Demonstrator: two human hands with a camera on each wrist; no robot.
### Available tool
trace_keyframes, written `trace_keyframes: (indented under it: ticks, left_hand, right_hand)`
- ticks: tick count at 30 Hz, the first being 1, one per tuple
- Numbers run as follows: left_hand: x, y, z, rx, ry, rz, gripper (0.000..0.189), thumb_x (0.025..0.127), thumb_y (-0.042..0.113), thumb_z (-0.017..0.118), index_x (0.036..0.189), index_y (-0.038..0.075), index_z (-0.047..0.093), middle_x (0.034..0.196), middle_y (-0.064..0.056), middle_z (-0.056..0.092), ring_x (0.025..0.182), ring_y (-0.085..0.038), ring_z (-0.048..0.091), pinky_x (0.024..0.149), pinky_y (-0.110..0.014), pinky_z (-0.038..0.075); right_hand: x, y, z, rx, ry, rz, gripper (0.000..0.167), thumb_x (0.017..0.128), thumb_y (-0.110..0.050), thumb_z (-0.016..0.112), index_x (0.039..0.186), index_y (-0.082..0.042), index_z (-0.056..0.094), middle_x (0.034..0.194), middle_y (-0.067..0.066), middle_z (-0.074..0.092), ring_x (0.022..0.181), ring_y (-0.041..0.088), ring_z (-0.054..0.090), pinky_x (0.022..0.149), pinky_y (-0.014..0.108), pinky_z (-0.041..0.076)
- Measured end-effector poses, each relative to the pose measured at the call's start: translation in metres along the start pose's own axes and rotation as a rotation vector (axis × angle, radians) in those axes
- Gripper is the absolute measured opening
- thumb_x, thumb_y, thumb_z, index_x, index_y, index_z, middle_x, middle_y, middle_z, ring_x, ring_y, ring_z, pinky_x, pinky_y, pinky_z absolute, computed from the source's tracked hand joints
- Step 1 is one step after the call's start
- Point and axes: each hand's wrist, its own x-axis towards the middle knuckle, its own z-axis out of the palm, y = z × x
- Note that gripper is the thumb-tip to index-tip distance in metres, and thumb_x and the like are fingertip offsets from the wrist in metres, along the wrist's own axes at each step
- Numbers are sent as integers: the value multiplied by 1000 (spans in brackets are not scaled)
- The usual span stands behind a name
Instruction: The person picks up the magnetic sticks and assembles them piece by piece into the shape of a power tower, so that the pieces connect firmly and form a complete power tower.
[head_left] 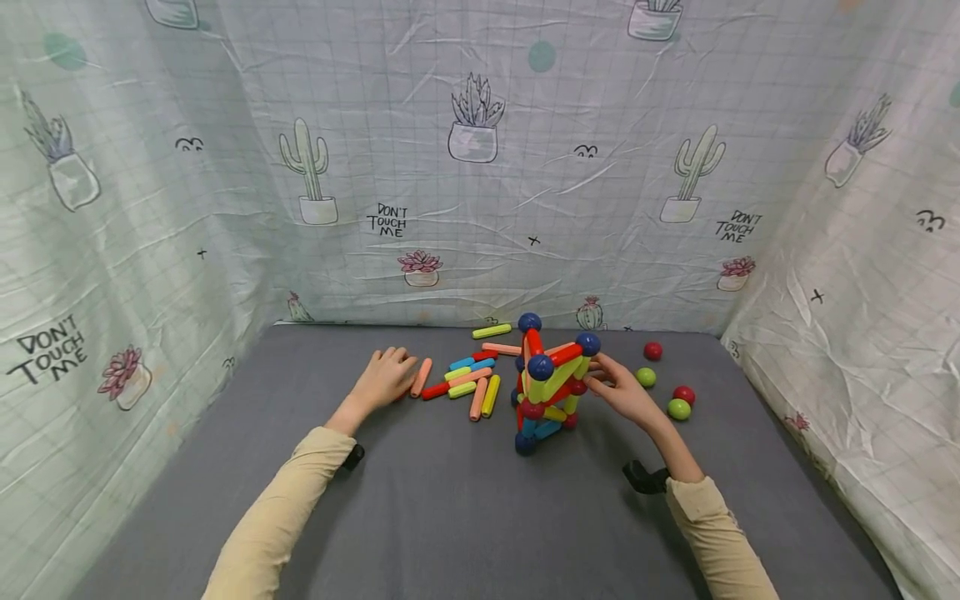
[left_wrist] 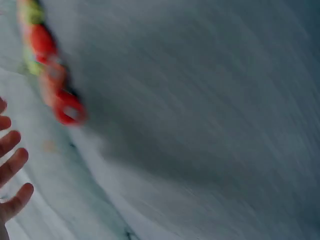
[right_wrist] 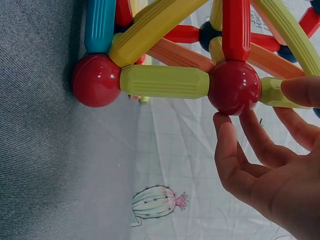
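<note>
A tower of magnetic sticks and balls stands upright on the table, with dark blue balls on top. My right hand steadies its right side. In the right wrist view, the fingertips touch a red ball, and the thumb lies over a green stick beside it. My left hand is low over the table left of the loose sticks, beside an orange stick. Its fingers look spread and apart from a red stick in the blurred left wrist view.
Several loose magnetic sticks lie between my left hand and the tower. A green stick lies near the table's back edge. Red balls and green balls rest right of my right hand. A printed curtain hangs behind the table.
</note>
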Motion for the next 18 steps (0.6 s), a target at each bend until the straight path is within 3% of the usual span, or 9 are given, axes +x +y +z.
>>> trace_keyframes:
  ticks: [5,12,18]
  left_hand:
    - [-10,-13,7,44,-158,34,25,81,27,64,96,7,65,84,-9,57,76,-25,52,66,-41,38]
    - [-11,-12,9,67,-228,44,17,81,26,63,83,9,62,75,-7,59,70,-23,54,63,-39,38]
    - [-13,-10,7,73,-282,35,13,81,16,62,92,9,62,82,-10,59,76,-27,55,67,-44,39]
  right_hand:
    - [3,8,0,-1,1,-7,45,92,-19,48,134,-7,34,124,25,46,106,41,51,75,33,46]
    - [4,13,-1,-8,7,-1,45,92,-19,48,134,-8,34,124,25,47,106,40,51,74,32,47]
    - [3,11,-1,-11,16,-16,45,92,-16,48,134,-5,34,123,26,47,105,40,52,73,32,46]
